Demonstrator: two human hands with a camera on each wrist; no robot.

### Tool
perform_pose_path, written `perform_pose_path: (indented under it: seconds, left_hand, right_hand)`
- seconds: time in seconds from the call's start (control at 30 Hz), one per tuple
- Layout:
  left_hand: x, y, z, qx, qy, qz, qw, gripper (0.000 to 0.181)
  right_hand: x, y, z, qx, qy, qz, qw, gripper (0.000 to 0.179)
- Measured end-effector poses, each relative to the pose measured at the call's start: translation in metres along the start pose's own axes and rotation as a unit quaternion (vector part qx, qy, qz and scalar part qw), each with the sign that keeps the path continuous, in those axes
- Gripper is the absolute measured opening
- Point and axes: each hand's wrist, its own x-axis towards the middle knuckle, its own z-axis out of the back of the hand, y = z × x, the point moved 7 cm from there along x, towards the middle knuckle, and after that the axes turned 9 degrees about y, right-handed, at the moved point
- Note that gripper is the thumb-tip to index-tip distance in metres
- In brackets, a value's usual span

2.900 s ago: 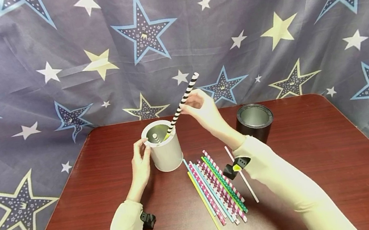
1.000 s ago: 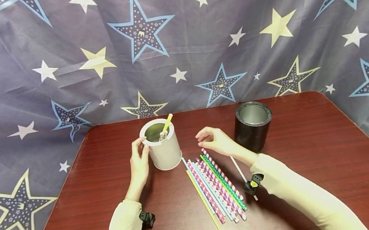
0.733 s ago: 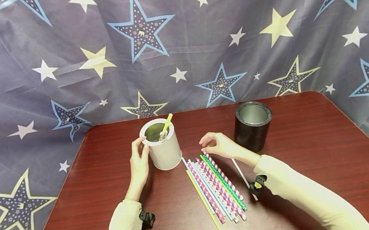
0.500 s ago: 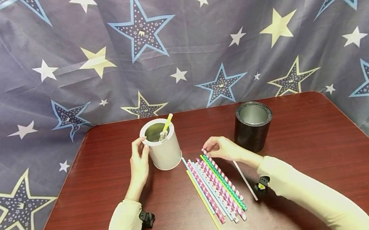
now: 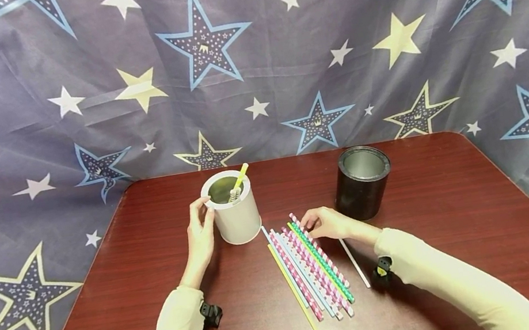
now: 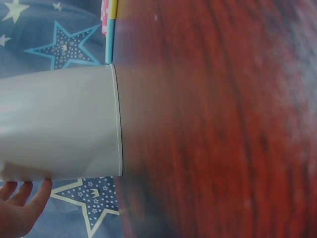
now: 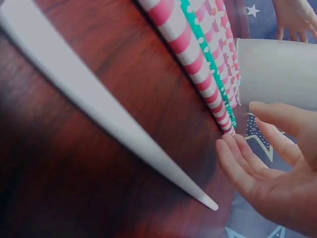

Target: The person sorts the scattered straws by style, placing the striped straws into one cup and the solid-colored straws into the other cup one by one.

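Observation:
My left hand (image 5: 201, 235) touches the side and rim of a white can (image 5: 238, 222); its fingertips meet the can's wall in the left wrist view. A yellow straw (image 5: 241, 175) leans out of that can, beside black-and-white striped straw ends (image 5: 235, 193) inside. My right hand (image 5: 327, 223) is at the right side of a bundle of paper straws, its fingertips at the far end of a pink-and-white striped straw (image 7: 203, 82). In the right wrist view its thumb and fingers are spread apart. A green dotted straw (image 5: 319, 261) lies beside the striped one.
A black can (image 5: 363, 189) stands behind and right of my right hand. A separate white straw (image 5: 354, 264) lies right of the bundle. A yellow straw (image 5: 293, 291) lies at the bundle's left edge. A star-patterned cloth (image 5: 244, 45) hangs behind the brown table (image 5: 150, 236).
My right hand released a black-and-white straw into the white can, then came right and down to the bundle, sliding along the pink-and-white straw. The left hand has stayed at the can.

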Motion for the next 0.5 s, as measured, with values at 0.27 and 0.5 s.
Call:
perform_pose_path:
  seconds: [0.27,0.5]
  left_hand:
    - [0.001,-0.001,-0.001,0.002,0.002,-0.001,1.0,0.028]
    - [-0.001,-0.001,0.001,0.007,-0.001,0.004,1.0,0.028]
  right_hand:
    - [-0.001,-0.01,-0.004,0.001,0.012,-0.013,0.9998,0.022]
    - [-0.002,-0.013,-0.01,0.03,0.026,-0.027,0.9989,0.024]
